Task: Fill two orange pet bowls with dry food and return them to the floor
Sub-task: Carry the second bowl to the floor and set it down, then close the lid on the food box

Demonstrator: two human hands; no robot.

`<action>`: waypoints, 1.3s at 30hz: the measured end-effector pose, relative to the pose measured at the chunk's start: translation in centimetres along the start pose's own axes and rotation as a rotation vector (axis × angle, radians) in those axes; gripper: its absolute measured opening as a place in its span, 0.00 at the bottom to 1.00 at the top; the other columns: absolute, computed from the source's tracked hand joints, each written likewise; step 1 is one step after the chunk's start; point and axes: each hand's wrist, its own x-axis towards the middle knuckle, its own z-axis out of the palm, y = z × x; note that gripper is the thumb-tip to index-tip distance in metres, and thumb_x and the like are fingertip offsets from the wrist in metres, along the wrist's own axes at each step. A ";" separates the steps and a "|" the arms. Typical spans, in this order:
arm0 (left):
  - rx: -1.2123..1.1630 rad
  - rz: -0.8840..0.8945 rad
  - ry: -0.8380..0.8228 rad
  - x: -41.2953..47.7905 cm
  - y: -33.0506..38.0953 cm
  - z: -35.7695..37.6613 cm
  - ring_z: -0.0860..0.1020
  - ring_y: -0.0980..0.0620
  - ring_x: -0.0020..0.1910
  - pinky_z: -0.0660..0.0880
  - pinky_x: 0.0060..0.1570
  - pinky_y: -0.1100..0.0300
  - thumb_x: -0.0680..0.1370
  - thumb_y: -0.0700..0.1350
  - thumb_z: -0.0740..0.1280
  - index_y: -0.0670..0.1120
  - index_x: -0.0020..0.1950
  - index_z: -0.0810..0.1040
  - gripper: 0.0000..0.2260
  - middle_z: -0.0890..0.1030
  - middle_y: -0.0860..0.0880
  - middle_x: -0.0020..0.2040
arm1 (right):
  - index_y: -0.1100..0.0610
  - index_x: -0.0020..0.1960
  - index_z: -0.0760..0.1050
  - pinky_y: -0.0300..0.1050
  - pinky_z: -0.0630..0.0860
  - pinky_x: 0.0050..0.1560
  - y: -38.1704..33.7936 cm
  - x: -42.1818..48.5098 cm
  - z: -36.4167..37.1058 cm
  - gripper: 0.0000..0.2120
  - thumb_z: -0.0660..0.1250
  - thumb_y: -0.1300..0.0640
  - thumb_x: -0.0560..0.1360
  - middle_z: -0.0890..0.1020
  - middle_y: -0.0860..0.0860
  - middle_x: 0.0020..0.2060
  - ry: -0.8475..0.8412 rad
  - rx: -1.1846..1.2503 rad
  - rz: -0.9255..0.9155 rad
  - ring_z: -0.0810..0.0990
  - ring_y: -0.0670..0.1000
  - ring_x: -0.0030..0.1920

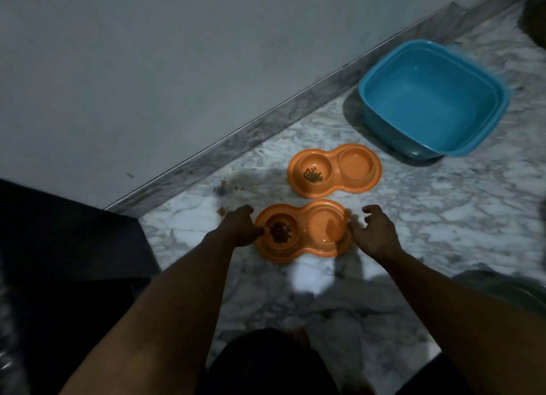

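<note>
Nearly done, I reckon: both orange bowls are down on the marble floor (443, 211), one behind the other near the wall (147, 84). The far orange bowl (334, 173) sits free of my hands, with a small heap of dry food (312, 175) in its left cup and nothing in its right. The near orange bowl (301, 251) holds a darker heap of kibble (280, 232) in its left cup, and its right cup looks bare too. My left hand (239, 226) grips this bowl's left end, thumb hooked over the rim. My right hand (373, 232) is at the right end, fingers loosely spread and clamped on nothing; I cannot tell whether it touches the rim. The bowl's edge is blurred, so it may not be quite settled. What is left, as I judge it, is only letting go. A blue tub (428, 105) stands far right
</note>
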 end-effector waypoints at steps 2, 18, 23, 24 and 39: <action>0.016 0.006 -0.031 -5.6 1.9 -2.3 0.68 0.42 0.74 0.66 0.71 0.53 0.74 0.57 0.74 0.43 0.79 0.61 0.39 0.73 0.40 0.72 | 0.59 0.71 0.68 0.53 0.75 0.60 -3.3 -4.0 -3.8 0.28 0.71 0.49 0.75 0.78 0.61 0.63 -0.040 -0.031 -0.013 0.77 0.60 0.63; -0.041 0.038 0.116 -57.7 11.6 -27.3 0.69 0.44 0.73 0.67 0.72 0.52 0.78 0.57 0.68 0.47 0.80 0.58 0.35 0.70 0.44 0.76 | 0.54 0.69 0.68 0.45 0.70 0.44 -35.6 -43.3 -33.2 0.23 0.66 0.47 0.77 0.82 0.53 0.49 -0.420 -0.447 -0.468 0.78 0.53 0.50; -0.082 -0.019 0.274 -66.4 7.4 -31.3 0.74 0.43 0.67 0.72 0.67 0.50 0.77 0.56 0.70 0.46 0.78 0.63 0.33 0.75 0.43 0.70 | 0.53 0.68 0.71 0.48 0.75 0.55 -42.1 -51.8 -32.3 0.21 0.67 0.48 0.76 0.81 0.53 0.53 -0.440 -0.434 -0.655 0.78 0.54 0.55; -0.093 -0.036 0.290 -68.1 6.2 -31.8 0.75 0.43 0.67 0.72 0.67 0.49 0.77 0.56 0.70 0.47 0.78 0.63 0.33 0.75 0.43 0.70 | 0.52 0.68 0.71 0.49 0.75 0.57 -43.1 -53.7 -31.7 0.22 0.67 0.47 0.76 0.81 0.53 0.55 -0.455 -0.440 -0.680 0.78 0.55 0.55; -0.260 -0.372 0.536 -99.7 -28.1 -28.6 0.68 0.41 0.73 0.68 0.68 0.50 0.79 0.53 0.69 0.47 0.80 0.58 0.34 0.66 0.42 0.77 | 0.52 0.71 0.70 0.49 0.73 0.61 -48.8 -89.3 -11.6 0.24 0.67 0.46 0.76 0.79 0.57 0.62 -0.632 -0.556 -1.080 0.77 0.58 0.61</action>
